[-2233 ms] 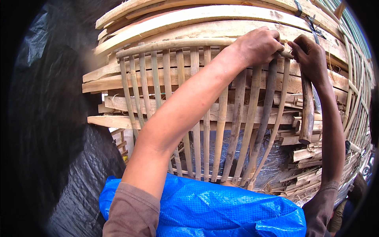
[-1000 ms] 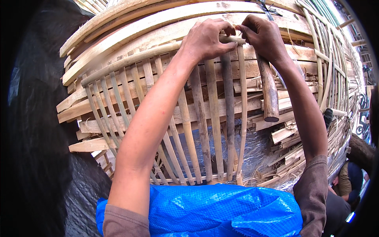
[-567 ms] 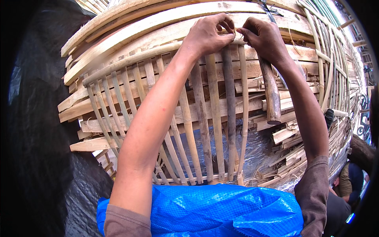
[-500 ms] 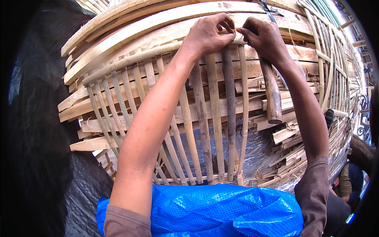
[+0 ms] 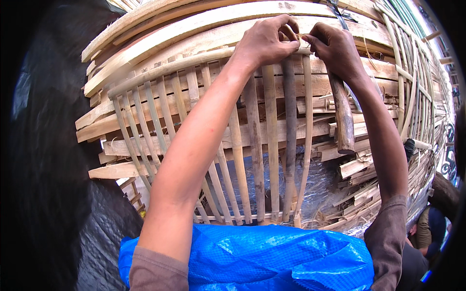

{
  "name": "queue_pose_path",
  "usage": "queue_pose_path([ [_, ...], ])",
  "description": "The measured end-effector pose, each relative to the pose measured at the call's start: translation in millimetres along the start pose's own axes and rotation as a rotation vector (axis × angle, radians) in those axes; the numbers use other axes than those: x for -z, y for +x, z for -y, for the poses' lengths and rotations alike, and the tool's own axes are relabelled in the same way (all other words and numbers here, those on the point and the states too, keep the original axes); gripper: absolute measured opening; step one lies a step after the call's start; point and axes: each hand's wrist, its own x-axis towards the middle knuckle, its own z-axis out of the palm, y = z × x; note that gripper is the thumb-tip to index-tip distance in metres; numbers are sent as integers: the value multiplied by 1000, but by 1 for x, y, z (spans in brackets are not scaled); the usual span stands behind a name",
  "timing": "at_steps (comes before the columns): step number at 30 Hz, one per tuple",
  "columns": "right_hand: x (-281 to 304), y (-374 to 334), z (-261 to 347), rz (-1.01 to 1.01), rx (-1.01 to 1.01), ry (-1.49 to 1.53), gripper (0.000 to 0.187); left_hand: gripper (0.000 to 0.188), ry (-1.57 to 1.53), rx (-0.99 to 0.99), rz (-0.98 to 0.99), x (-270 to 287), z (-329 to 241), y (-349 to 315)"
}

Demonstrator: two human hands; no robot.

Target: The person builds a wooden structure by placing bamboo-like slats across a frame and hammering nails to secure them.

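At the slat frame's (image 5: 272,160) top rail, left hand (image 5: 268,42) and right hand (image 5: 335,48) both pinched on a thin strip (image 5: 302,39).

No packages, labels, signs, screens apparently visible

An outdoor bamboo workshop: stacked split bamboo strips (image 5: 204,29) and black tarpaulin (image 5: 43,160).

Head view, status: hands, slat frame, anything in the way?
Left hand and right hand both pinching at the bamboo slat frame's top rail. Dark wooden handle hangs under right wrist. Nothing in the way.
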Motion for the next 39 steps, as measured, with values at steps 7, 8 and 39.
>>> queue_pose_path([
  [7, -3, -2, -1, -6, -17, 19, 20, 27, 3, -40, -37, -2, 1, -1],
  [8, -4, -2, 0, -5, -22, 14, 20, 27, -4, -39, -36, -1, 2, -2],
  [39, -8, -3, -6, -80, 68, -6, 20, 36, 12, -50, -39, 2, -1, 1],
])
